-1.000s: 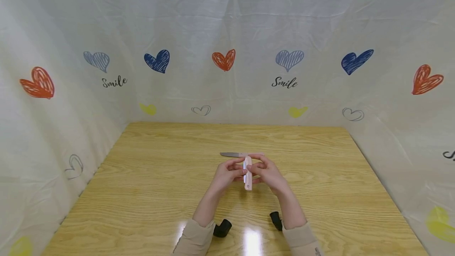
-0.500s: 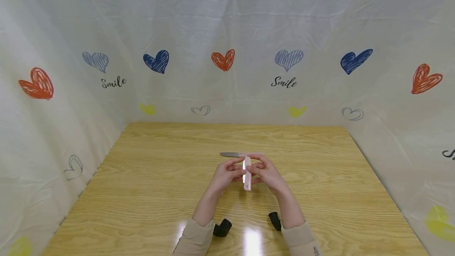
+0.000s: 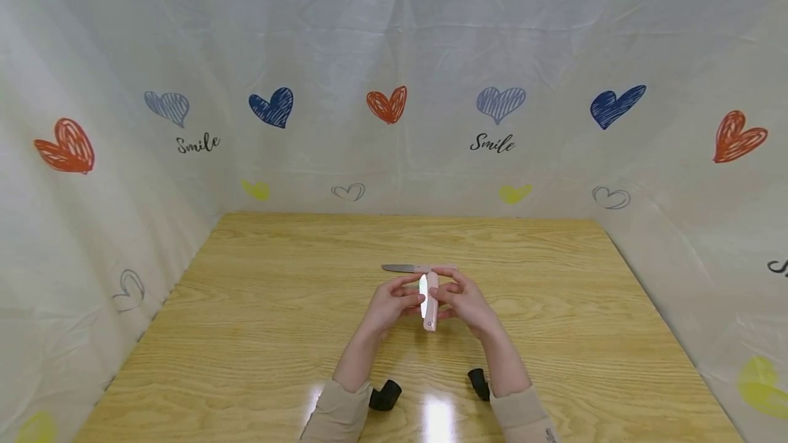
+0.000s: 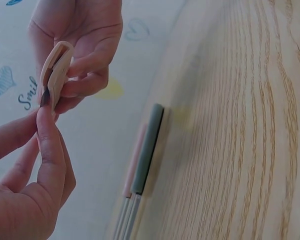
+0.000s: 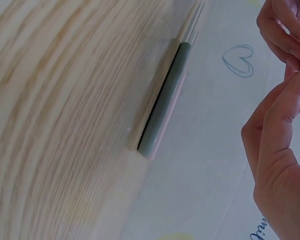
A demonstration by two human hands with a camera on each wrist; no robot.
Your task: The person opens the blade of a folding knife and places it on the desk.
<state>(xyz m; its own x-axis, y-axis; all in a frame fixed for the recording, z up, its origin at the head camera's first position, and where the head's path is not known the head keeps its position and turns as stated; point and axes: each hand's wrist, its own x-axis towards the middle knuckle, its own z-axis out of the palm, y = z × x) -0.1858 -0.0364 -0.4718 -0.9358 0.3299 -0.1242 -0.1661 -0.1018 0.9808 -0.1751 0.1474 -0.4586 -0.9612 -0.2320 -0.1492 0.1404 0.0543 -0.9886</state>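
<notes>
A pink-handled folding knife (image 3: 430, 316) is held up above the table between both hands. Its blade (image 3: 423, 287) stands partly out on the left side, bright with reflected light. The right hand (image 3: 468, 303) grips the handle, thumb on its near face. With thumb and fingertips, the left hand (image 3: 388, 305) pinches the blade. In the left wrist view the handle (image 4: 61, 70) shows its slot, and the left fingertips meet the dark blade below it. Much of the knife is cut off in the right wrist view, where the right hand (image 5: 280, 145) appears at the edge.
Behind the hands on the wooden table (image 3: 277, 306) lies a knife (image 3: 400, 268), its blade pointing left. The wrist views show a grey-green handle (image 4: 149, 147) beside a pink handle (image 4: 135, 160) there. A white curtain printed with hearts surrounds the table.
The blade has swung slightly farther out from the handle and shows wider and brighter. The handle has tilted a little to the right. Both hands stay nearly in place.
</notes>
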